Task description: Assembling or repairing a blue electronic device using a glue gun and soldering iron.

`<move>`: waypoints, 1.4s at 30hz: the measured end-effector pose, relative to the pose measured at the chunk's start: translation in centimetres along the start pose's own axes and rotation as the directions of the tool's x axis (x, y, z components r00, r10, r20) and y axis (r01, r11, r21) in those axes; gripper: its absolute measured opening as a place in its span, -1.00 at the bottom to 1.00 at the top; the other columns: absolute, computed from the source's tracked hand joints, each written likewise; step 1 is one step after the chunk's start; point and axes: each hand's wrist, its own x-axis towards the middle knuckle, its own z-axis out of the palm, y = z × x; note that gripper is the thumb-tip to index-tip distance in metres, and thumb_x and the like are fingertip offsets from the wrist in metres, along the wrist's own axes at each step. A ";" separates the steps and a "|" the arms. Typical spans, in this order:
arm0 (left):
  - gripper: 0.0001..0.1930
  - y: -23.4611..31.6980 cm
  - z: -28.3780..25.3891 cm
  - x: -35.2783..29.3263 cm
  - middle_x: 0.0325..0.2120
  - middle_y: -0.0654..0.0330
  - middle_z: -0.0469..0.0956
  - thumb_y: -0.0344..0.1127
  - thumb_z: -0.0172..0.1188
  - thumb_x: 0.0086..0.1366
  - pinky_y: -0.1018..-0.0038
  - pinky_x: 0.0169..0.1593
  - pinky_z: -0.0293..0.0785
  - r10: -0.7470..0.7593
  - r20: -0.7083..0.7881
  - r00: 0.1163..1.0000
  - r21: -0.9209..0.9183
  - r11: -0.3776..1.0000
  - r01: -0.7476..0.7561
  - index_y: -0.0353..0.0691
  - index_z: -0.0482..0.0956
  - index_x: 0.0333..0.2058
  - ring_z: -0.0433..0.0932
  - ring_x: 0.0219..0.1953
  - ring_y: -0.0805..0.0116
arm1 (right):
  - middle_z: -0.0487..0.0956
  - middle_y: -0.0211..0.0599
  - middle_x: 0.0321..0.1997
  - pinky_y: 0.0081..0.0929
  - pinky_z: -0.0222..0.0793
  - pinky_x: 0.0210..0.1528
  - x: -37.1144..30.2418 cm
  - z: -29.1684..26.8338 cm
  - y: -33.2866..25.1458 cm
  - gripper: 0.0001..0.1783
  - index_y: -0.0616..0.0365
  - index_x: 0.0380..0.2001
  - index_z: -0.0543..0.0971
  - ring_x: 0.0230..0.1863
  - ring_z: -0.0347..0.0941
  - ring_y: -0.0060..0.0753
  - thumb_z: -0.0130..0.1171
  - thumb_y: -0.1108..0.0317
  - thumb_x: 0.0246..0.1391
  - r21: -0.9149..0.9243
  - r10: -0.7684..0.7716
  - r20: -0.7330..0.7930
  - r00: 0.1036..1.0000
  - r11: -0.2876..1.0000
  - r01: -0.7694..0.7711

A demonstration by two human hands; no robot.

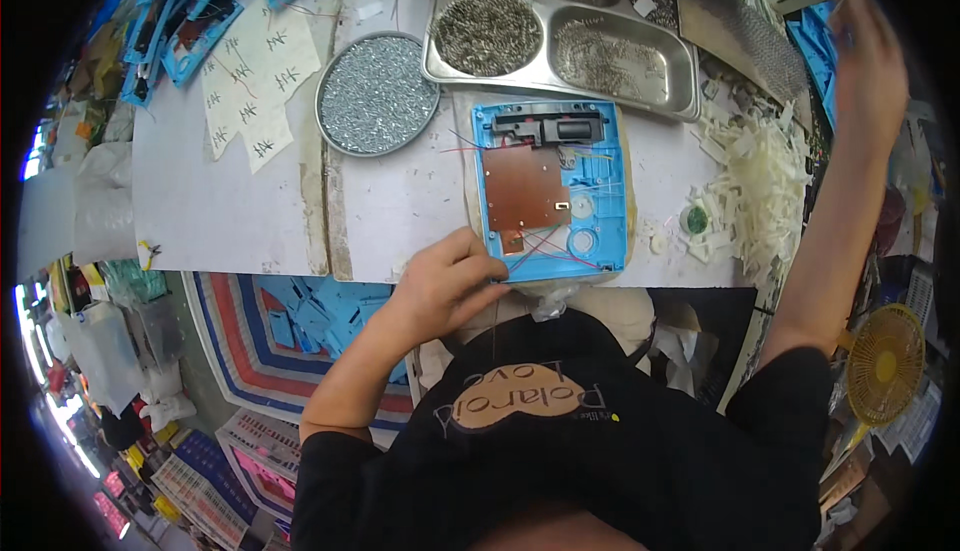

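Observation:
A blue plastic casing [612,191] lies open side up on the table in front of me. Inside it are a brown circuit board [522,186], a black module [560,129] along the far wall, and thin red and white wires. The curled fingers of my left hand [450,279] grip the casing's near left corner. My right hand [868,56] is stretched out to the far right, beside more blue plastic parts [815,63]. Motion smears its fingers, so whether it holds anything cannot be made out.
Beyond the casing stands a metal tray [560,83] of small metal parts. A round dish [325,116] of silvery screws sits left of it. White plastic pieces [755,176] are heaped at right. Wired blue assemblies [190,46] lie far left; a striped bag [225,351] stands below the table.

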 end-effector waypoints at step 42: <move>-0.89 5.1 -2.6 17.8 -0.45 0.08 0.61 -0.37 0.34 0.19 0.26 -0.29 0.53 0.207 0.198 0.958 0.370 0.889 -0.268 -0.24 0.65 -0.32 0.62 -0.38 0.10 | 0.54 -0.36 -0.28 -0.23 0.30 -0.03 -15.6 -2.4 5.9 -0.90 0.12 -0.51 0.64 -0.05 0.40 -0.19 0.32 0.38 -0.18 -0.688 0.072 0.685 0.725 0.391 0.611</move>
